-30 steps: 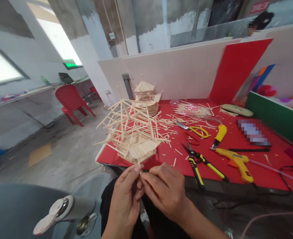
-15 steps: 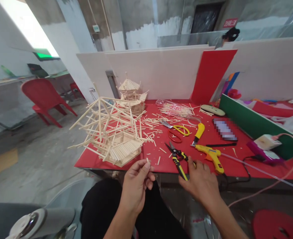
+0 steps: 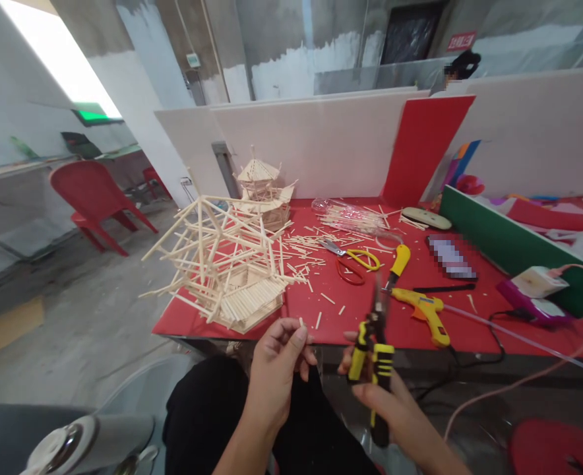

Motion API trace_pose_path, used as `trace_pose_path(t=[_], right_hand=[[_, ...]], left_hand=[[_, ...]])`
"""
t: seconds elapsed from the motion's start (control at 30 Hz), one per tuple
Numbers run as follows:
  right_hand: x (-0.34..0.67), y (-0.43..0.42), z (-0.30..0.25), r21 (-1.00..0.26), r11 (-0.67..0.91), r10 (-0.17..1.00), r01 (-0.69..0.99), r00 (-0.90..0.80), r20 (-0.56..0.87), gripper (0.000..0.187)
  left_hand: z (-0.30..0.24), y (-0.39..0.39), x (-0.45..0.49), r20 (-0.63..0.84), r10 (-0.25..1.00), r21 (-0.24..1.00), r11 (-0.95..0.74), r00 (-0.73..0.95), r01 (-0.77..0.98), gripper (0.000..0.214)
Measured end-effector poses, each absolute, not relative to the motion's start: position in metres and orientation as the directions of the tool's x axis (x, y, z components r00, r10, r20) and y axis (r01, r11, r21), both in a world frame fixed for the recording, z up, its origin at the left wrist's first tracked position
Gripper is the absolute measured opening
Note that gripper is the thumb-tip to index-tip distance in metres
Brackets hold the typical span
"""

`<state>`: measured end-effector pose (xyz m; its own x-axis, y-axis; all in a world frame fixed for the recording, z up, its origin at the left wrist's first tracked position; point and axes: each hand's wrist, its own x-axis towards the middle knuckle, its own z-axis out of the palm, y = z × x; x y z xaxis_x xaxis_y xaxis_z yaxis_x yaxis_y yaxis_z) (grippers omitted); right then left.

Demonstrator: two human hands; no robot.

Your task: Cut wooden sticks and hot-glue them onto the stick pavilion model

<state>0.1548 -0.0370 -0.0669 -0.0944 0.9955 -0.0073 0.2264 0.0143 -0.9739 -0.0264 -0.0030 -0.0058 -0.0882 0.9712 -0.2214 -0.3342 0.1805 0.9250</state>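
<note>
Between thumb and fingertips, my left hand pinches a short wooden stick, of which only the tip shows. My right hand is wrapped round the black and yellow handles of a pair of cutting pliers, slightly blurred, jaws pointing up, in front of the table's edge. Left of my hands stands an open framework model building of pale wooden sticks. Behind it is a second stick model with a pointed roof. Cut stick pieces lie on the red table top.
Scissors, a yellow-handled knife and a yellow glue gun lie on the table. Loose sticks and a bagged bundle are behind. A phone and a green board are to the right.
My right hand has picked the pliers up off the table and brought them toward me, jaws upward. My left hand keeps its pinch on the stick, almost unmoved.
</note>
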Motion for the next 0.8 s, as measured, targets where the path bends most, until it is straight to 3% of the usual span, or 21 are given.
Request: trace_pose_path(t=[0.13, 0.23, 0.53, 0.8], right_hand=[[0.133, -0.038, -0.06, -0.803, 0.127, 0.985, 0.582, -0.169, 0.033, 0.073], [0.125, -0.038, -0.06, -0.72, 0.197, 0.969, 0.665, -0.243, 0.04, 0.082], [0.121, -0.048, -0.066, -0.657, 0.223, 0.972, 0.72, -0.216, 0.093, 0.082], [0.122, -0.056, -0.059, -0.816, 0.168, 0.975, 0.552, -0.214, 0.056, 0.076]], left_hand=[[-0.006, -0.009, -0.031, -0.138, 0.985, 0.984, 0.124, -0.1, -0.13, 0.025], [-0.005, -0.014, -0.036, -0.089, 0.986, 0.996, 0.084, -0.142, -0.036, 0.023], [0.003, -0.021, -0.031, 0.061, 0.982, 0.987, -0.033, -0.179, 0.154, 0.011], [0.005, -0.025, -0.021, 0.205, 0.973, 0.93, -0.162, -0.101, 0.331, 0.016]])
